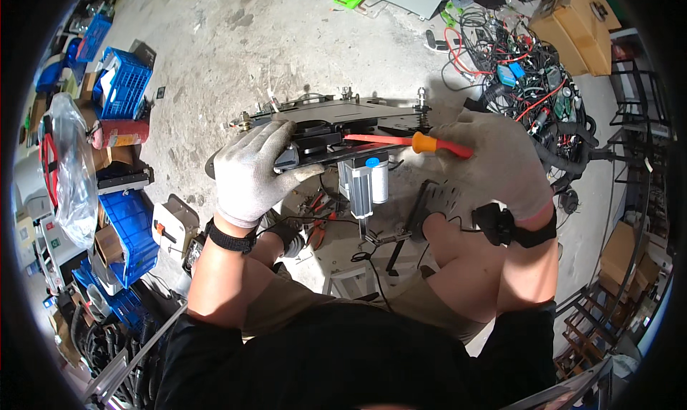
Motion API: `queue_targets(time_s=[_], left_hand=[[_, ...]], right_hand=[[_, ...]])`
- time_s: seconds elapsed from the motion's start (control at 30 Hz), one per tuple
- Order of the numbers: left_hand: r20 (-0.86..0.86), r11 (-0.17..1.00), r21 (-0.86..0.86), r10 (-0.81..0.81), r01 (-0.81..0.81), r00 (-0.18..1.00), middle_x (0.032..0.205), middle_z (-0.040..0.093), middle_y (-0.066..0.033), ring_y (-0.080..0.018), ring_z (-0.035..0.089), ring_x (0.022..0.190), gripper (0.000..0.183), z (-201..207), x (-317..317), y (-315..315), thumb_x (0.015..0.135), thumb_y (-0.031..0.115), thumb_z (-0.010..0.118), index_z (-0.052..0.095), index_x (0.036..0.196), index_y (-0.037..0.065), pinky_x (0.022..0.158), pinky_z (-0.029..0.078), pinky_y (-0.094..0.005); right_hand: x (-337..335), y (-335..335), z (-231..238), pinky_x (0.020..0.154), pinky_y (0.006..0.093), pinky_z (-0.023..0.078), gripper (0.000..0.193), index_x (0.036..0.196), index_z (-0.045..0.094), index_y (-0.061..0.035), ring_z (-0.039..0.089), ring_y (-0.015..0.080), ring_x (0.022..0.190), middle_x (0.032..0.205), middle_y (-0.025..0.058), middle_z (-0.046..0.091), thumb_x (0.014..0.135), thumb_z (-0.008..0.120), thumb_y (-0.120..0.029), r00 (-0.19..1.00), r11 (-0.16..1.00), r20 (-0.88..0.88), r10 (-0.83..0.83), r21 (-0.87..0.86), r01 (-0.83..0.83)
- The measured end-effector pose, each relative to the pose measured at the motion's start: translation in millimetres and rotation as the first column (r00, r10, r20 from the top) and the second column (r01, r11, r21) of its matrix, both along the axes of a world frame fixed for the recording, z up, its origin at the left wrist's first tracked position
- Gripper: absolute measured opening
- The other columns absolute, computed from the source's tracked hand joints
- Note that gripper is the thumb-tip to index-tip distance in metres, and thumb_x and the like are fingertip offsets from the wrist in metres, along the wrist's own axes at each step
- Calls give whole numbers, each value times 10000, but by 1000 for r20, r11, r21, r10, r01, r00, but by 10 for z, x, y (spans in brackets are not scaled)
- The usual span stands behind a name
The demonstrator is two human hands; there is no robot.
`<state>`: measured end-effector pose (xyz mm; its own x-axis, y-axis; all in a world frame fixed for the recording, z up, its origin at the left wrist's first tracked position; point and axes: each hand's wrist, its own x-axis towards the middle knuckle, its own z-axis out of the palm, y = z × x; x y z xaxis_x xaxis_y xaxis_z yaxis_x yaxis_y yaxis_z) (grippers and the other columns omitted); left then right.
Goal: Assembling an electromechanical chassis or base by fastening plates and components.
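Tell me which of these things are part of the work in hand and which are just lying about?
In use:
left hand gripping the dark metal assembly
right hand holding the red and orange screwdriver
silver motor hanging under it

Lying about:
blue crates
tangle of cables
cardboard boxes
red pliers on the floor

Grey knit gloves, black wristbands

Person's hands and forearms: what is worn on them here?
Both the left hand and the right hand wear light grey knit work gloves. The left wrist carries a black band; the right wrist carries a black strap with a small black device and a thin cable. Forearms are bare, with no sleeves.
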<state>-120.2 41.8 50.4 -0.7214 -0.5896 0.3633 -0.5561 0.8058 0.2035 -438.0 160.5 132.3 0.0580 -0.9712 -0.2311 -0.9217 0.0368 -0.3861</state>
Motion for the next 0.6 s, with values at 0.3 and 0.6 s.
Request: queue_targets(time_s=[0.3, 0.6], left_hand=[[1, 1000, -23, -11, 11, 1000, 1059, 778, -131, -297, 762, 950, 683, -15, 29, 22, 718, 598, 838, 751, 1097, 36, 815, 603, -385], [-35, 1000, -8, 0, 0, 999, 1029, 782, -124, -307, 770, 942, 697, -45, 87, -47, 696, 617, 846, 756, 1083, 44, 808, 617, -393]], right_hand=[[-283, -133, -368, 779, 370, 582, 322, 1127, 791, -83, 726, 304, 805, 940, 145, 756, 857, 780, -258, 980, 994, 198, -14, 107, -7], [-109, -197, -424, 800, 423, 568, 305, 1066, 810, -142, 701, 304, 857, 913, 115, 747, 820, 781, -320, 990, 989, 121, 77, -137, -60]])
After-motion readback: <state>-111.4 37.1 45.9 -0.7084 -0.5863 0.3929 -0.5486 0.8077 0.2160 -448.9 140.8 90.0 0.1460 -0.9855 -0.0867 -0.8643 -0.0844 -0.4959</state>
